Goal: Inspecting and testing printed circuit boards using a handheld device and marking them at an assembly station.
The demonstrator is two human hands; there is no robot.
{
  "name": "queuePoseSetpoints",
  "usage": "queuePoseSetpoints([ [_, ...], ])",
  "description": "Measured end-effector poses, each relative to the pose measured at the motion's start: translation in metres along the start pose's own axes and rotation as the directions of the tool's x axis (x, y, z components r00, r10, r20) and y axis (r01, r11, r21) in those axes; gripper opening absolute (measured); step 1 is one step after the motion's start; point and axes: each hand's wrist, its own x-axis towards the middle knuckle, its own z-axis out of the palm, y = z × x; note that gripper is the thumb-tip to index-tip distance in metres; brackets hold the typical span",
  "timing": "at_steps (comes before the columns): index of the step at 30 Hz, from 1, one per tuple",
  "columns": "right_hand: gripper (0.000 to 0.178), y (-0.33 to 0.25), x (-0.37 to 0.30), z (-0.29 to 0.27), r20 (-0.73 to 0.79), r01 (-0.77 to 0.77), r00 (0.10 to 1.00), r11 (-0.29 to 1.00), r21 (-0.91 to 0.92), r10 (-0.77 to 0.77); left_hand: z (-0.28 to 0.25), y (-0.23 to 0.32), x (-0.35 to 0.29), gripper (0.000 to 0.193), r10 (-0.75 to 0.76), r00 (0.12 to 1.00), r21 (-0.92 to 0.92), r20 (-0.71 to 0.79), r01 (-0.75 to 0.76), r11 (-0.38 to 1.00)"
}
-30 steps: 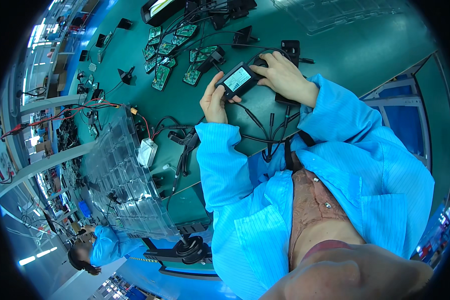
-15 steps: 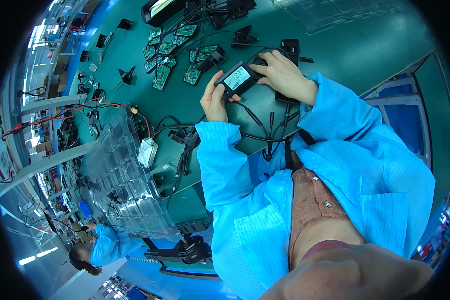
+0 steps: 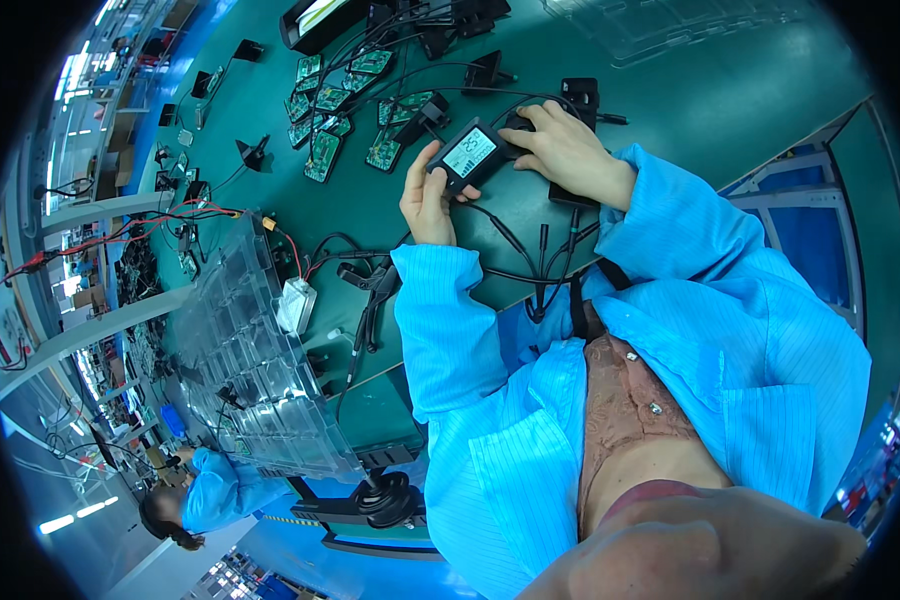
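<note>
My left hand (image 3: 432,200) is closed on the lower left side of a small black LCD display unit (image 3: 469,157), thumb along its front edge. Its screen is lit, with dark digits and bars. My right hand (image 3: 570,155) is bent over a small black part (image 3: 517,124) at the display's right side, gripping it between thumb and fingers; its shape is largely covered. Under the right hand lies another black housing (image 3: 570,195), partly hidden. A black cable (image 3: 505,232) runs down from the display to a bundle of connectors (image 3: 542,275) near the table's edge.
Several green circuit boards (image 3: 325,155) and black housings with cables lie beyond my hands on the green table (image 3: 690,110). To the left are a black brake lever (image 3: 370,295), a white wired block (image 3: 295,305) and clear plastic trays (image 3: 255,350). Another person (image 3: 210,490) sits at far left.
The digits and bars on the display's screen have changed. The display has tilted very slightly; both hands keep their places.
</note>
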Motion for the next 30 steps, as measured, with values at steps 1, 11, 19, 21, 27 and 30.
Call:
queuePoseSetpoints([
  [1,0.039,-0.0001,0.0,0.0001,0.003,-0.003,1.0,1.0,0.001,0.003,-0.0003,0.0,-0.0001,0.036,-0.004,1.0,-0.004,0.005,0.004,1.0],
  [11,0.038,0.0001,0.0,0.0002,0.005,-0.004,1.0,1.0,-0.006,0.004,-0.0037,0.0006,0.0008,0.038,-0.024,0.999,-0.04,0.043,0.026,0.999],
  [19,0.035,0.0024,-0.0005,0.0064,-0.088,0.042,0.995,0.998,-0.049,-0.046,-0.0013,-0.003,0.0002,0.046,0.042,0.998,0.048,0.045,-0.044,0.998],
  [21,0.035,0.0026,-0.0007,0.0074,-0.097,0.043,0.994,0.997,-0.056,-0.049,-0.0024,-0.0027,0.0005,0.049,0.017,0.998,0.041,0.056,-0.02,0.999],
  [27,0.035,0.0023,-0.0012,0.0062,-0.095,0.038,0.995,0.998,-0.057,-0.044,-0.003,-0.0018,0.0002,0.053,-0.001,0.998,0.022,0.06,0.0,1.0],
  [30,0.035,0.0018,-0.0012,0.0064,-0.092,0.034,0.995,0.998,-0.061,-0.04,-0.0031,-0.0014,0.0,0.052,-0.006,0.998,0.022,0.061,0.005,1.0],
])
